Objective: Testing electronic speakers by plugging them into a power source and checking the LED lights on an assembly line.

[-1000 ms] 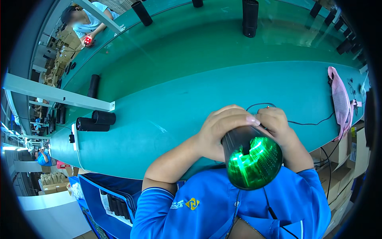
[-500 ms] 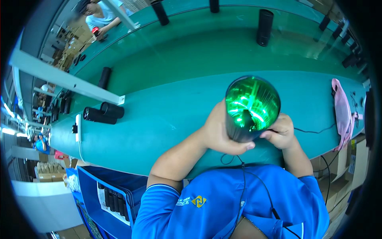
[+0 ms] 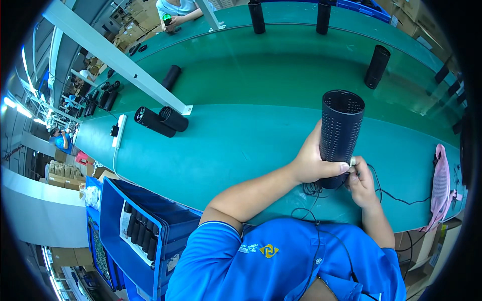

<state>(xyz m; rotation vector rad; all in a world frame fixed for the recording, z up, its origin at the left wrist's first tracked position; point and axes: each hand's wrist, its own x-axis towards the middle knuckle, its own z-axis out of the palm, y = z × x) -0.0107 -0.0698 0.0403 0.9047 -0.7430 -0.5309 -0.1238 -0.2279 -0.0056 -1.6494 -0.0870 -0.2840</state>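
My left hand [image 3: 311,163] is wrapped around a tall black cylinder [image 3: 342,133] with a perforated wall. The open end faces up and its inside looks dark. Low on the cylinder's right side, my right hand [image 3: 363,186] is closed on a small pale plug-like piece [image 3: 353,162], partly hidden by the fingers. A thin black cable [image 3: 404,201] runs from near that hand toward the right. Coiled dark wire [image 3: 312,189] lies beneath my left hand on the green table [image 3: 241,150].
Two black cylinders [image 3: 154,122] lie to the left by a white metal post [image 3: 120,62] and a power strip [image 3: 119,131]. Another cylinder [image 3: 377,66] stands on the darker green strip ahead. A pink cloth pouch [image 3: 440,183] is at right, blue crates [image 3: 155,220] at lower left. A person [image 3: 183,11] works across.
The cylinder has tilted, so its side wall now shows, and the green glow inside it is gone. My right hand has moved down its side to the pale piece. The view has shifted.
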